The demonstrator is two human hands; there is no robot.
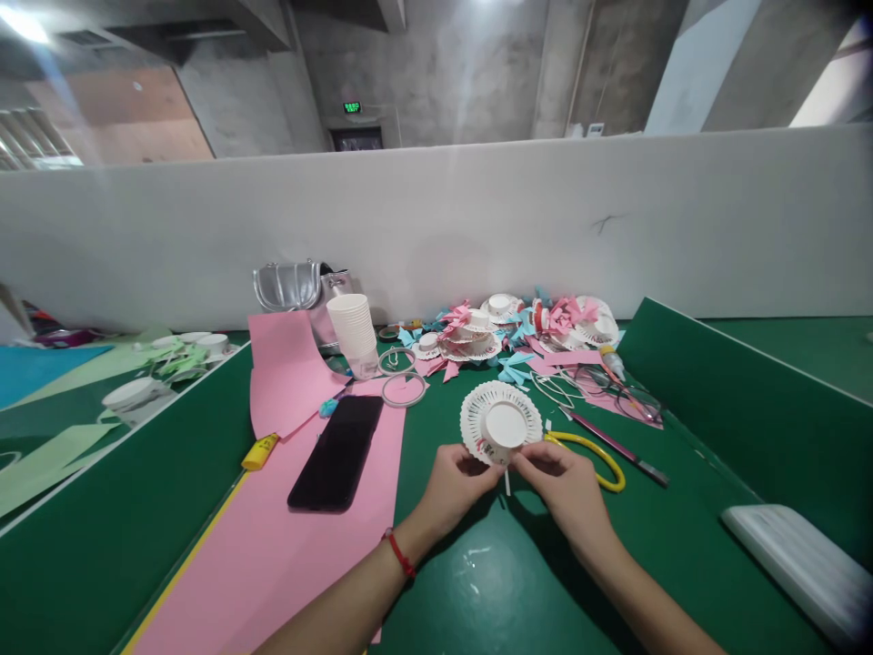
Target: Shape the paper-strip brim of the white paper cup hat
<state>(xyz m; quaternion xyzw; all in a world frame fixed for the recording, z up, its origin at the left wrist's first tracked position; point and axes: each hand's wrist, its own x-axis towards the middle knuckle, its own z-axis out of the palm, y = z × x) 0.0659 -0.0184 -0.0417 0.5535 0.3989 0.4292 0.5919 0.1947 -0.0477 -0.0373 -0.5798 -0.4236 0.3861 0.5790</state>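
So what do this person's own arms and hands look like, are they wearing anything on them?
Very little. The left hand and right hand are ungloved, and no sleeves reach into view. The one thing worn is a thin red cord bracelet around the left wrist. No rings or watch show.

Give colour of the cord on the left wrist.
Red cord, seen clearest in the head view.

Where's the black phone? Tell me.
Head view: the black phone lies on the pink paper sheet, left of the left hand, in front of the stacked white cups.
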